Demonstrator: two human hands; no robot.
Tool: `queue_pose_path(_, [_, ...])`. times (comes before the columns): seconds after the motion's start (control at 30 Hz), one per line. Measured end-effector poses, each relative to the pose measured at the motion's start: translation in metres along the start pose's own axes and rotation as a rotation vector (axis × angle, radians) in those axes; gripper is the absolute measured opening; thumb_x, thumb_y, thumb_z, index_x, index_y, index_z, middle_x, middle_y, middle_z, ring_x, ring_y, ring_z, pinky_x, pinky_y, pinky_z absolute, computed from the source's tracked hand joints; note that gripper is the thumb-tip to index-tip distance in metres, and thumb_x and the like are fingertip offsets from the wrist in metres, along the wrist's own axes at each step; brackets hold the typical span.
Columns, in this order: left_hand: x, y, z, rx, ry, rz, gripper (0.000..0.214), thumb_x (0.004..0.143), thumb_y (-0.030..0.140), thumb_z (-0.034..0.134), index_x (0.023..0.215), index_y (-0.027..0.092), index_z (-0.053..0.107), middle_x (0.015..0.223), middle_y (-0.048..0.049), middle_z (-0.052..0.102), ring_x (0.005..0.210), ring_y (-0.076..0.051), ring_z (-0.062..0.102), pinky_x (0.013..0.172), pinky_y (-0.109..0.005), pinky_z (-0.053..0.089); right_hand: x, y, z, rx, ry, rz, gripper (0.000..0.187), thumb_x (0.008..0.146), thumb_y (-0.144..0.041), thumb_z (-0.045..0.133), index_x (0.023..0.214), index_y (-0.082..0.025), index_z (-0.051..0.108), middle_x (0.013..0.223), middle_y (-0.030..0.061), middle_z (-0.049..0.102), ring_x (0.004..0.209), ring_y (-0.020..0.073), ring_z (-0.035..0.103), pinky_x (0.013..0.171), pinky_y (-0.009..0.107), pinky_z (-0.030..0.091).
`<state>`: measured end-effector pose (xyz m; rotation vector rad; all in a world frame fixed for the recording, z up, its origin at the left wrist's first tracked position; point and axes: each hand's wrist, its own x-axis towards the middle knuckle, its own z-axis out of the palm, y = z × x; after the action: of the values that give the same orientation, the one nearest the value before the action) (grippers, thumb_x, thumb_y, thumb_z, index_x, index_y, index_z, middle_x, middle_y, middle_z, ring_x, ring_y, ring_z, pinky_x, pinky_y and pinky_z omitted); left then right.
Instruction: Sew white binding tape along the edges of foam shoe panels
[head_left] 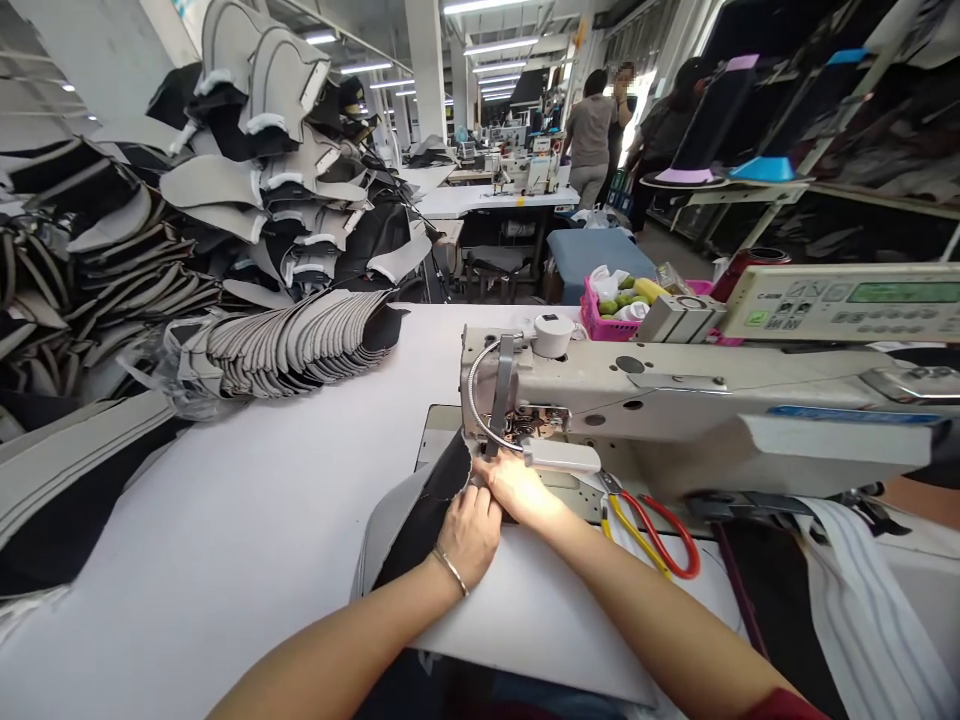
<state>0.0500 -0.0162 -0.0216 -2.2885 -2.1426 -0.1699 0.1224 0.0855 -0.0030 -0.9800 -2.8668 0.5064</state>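
Under the head of the sewing machine (pixel 600 385) lies a curved black and grey fabric piece (pixel 420 515), its black side towards me. My left hand (pixel 471 530), with a bracelet at the wrist, grips the right edge of this piece with curled fingers. Close beside it, just below the needle area, my right hand (pixel 517 487) pinches the same edge, fingertips partly hidden. A bright lamp (pixel 562 456) shines over my right hand. Scissors (pixel 652 525) with red and yellow handles rest right of my right hand, on the machine's bed.
A row of stacked fabric pieces (pixel 292 340) lies on the white table (pixel 247 540), with taller piles (pixel 255 170) behind. A control panel (pixel 847 303) tops the machine. Behind it stands a pink basket (pixel 600 322) of fruit. Striped white webbing (pixel 877 610) hangs at right. People (pixel 592 130) stand farther back.
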Motion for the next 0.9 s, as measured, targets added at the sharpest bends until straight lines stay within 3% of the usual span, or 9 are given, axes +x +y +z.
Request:
queue_pose_path(0.1, [0.001, -0.015, -0.003, -0.163, 0.000, -0.034, 0.028, 0.079, 0.007, 0.032, 0.093, 0.015, 0.055, 0.102, -0.0101, 0.057, 0.088, -0.022, 0.052, 0.072, -0.033, 0.044, -0.006, 0.012, 0.007, 0.071, 0.060, 0.069, 0.021, 0.079, -0.007, 0.040, 0.088, -0.016, 0.057, 0.082, 0.0080, 0.055, 0.072, 0.0181, 0.052, 0.058, 0.024, 0.034])
queue_pose_path(0.2, [0.004, -0.039, -0.006, -0.479, 0.007, -0.129, 0.024, 0.078, 0.012, 0.037, 0.092, 0.019, 0.055, 0.110, -0.0041, 0.057, 0.091, -0.017, 0.054, 0.075, -0.027, 0.044, -0.016, 0.021, 0.018, 0.188, 0.112, 0.104, 0.010, 0.078, -0.012, 0.048, 0.081, -0.016, 0.057, 0.076, 0.0032, 0.057, 0.066, 0.0142, 0.052, 0.057, 0.021, 0.034])
queue_pose_path(0.33, [0.013, -0.068, -0.008, -0.915, -0.060, -0.289, 0.021, 0.074, 0.026, 0.048, 0.091, 0.018, 0.057, 0.095, -0.0017, 0.063, 0.086, -0.016, 0.057, 0.077, -0.026, 0.044, -0.022, 0.023, 0.037, 0.334, 0.195, 0.116, 0.006, 0.075, -0.018, 0.057, 0.070, -0.016, 0.057, 0.066, -0.0018, 0.057, 0.060, 0.0107, 0.051, 0.061, 0.019, 0.034])
queue_pose_path(0.43, [0.019, -0.078, -0.008, -1.068, -0.118, -0.324, 0.023, 0.070, 0.028, 0.050, 0.089, 0.016, 0.057, 0.090, -0.0016, 0.064, 0.083, -0.017, 0.057, 0.074, -0.026, 0.045, -0.020, 0.020, 0.045, 0.406, 0.272, 0.123, 0.007, 0.073, -0.020, 0.061, 0.067, -0.017, 0.059, 0.068, -0.0023, 0.060, 0.064, 0.0117, 0.052, 0.068, 0.023, 0.032])
queue_pose_path(0.53, [0.023, -0.077, -0.008, -1.038, -0.166, -0.283, 0.022, 0.070, 0.029, 0.050, 0.086, 0.015, 0.057, 0.087, -0.0016, 0.064, 0.080, -0.016, 0.057, 0.070, -0.025, 0.045, -0.018, 0.018, 0.048, 0.459, 0.321, 0.127, 0.008, 0.072, -0.023, 0.061, 0.066, -0.018, 0.060, 0.068, -0.0023, 0.061, 0.065, 0.0126, 0.053, 0.071, 0.025, 0.030])
queue_pose_path(0.63, [0.025, -0.073, -0.009, -0.840, -0.186, -0.202, 0.019, 0.070, 0.026, 0.049, 0.083, 0.015, 0.057, 0.081, -0.0020, 0.064, 0.075, -0.016, 0.057, 0.069, -0.026, 0.045, -0.017, 0.019, 0.051, 0.491, 0.340, 0.120, 0.008, 0.071, -0.022, 0.061, 0.064, -0.018, 0.060, 0.067, -0.0021, 0.061, 0.064, 0.0128, 0.053, 0.071, 0.026, 0.030])
queue_pose_path(0.77, [0.022, -0.068, -0.009, -0.616, -0.114, 0.061, 0.018, 0.074, 0.016, 0.042, 0.085, 0.017, 0.056, 0.088, -0.0033, 0.064, 0.081, -0.016, 0.057, 0.077, -0.027, 0.044, -0.018, 0.023, 0.052, 0.500, 0.331, 0.102, 0.007, 0.069, -0.019, 0.058, 0.062, -0.017, 0.059, 0.059, -0.0023, 0.056, 0.058, 0.0121, 0.049, 0.067, 0.025, 0.031])
queue_pose_path(0.9, [0.015, -0.062, -0.004, -0.362, 0.021, 0.319, 0.025, 0.069, 0.006, 0.035, 0.085, 0.014, 0.052, 0.092, -0.0081, 0.062, 0.082, -0.018, 0.055, 0.075, -0.031, 0.046, -0.022, 0.026, 0.050, 0.503, 0.297, 0.097, 0.008, 0.067, -0.018, 0.055, 0.075, -0.017, 0.058, 0.058, -0.0033, 0.054, 0.054, 0.0117, 0.047, 0.063, 0.023, 0.032])
